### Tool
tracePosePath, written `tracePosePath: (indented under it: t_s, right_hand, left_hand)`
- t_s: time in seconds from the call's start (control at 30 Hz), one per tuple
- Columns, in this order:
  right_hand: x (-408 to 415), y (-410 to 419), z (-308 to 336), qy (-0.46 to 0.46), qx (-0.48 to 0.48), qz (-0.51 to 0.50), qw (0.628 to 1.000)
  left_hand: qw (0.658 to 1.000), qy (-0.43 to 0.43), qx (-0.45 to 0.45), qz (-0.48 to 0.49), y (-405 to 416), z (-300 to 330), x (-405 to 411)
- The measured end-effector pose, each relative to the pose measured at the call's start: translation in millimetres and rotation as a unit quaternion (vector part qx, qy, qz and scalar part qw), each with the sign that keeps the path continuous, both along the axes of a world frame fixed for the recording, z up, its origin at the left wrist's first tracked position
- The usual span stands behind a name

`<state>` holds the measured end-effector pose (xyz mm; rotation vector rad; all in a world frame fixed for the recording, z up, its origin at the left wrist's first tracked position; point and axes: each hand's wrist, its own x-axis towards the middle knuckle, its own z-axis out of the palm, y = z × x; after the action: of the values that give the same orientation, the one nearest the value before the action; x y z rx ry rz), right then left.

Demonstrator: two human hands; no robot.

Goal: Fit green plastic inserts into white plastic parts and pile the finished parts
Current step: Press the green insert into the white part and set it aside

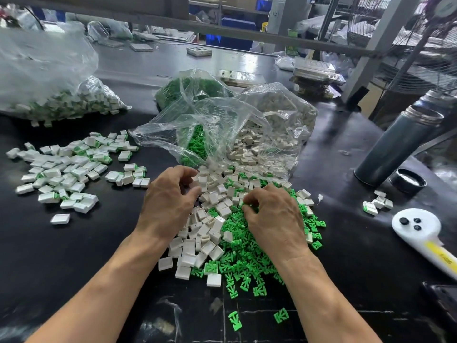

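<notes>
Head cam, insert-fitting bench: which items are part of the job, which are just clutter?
Job:
- left hand and right hand, both in the loose heap
- white parts
- green inserts
- finished pile
- open supply bag
- bag of finished parts

Lying about:
- grey flask and its cap
- white handheld controller
- fan

Both forearms are bare up to the frame edge, with no sleeve visible, and the left hand (168, 201) and the right hand (274, 214) wear no gloves, rings or watch.
</notes>
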<state>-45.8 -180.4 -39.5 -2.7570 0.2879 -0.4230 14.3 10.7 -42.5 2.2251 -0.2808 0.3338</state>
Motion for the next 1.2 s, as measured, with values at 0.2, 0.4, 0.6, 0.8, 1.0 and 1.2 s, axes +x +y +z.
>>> tracePosePath:
  t_s: [0.2,0.4,0.6,0.8,1.0,1.2]
  right_hand:
    - [1,-1,-2,-0.009,0.004,-0.004,1.000]
    - [2,-1,-1,0.008,0.006,-0.011,1.000]
    - [1,0,-2,0.004,0.013,-0.011,1.000]
    - [2,1,-3,0.000,0.006,-0.014,1.000]
    - [2,2,-2,-0.002,-0.003,-0.010,1.000]
    - [1,1,-2,-0.012,0.017,0.001,1.000]
  left_hand:
    - [0.981,0.080,-0.164,-0.058,-13,11,-17]
    - [0.950,0.112,-0.271,-0.108,-17,16,-32]
    - [0.925,0.141,-0.327,-0.131,-23,19,-37]
    - [0.924,0.147,-0.328,-0.133,-24,19,-39]
    - [0.916,0.175,-0.339,-0.123,-23,18,-39]
    - [0.904,0.205,-0.355,-0.125,-24,18,-38]
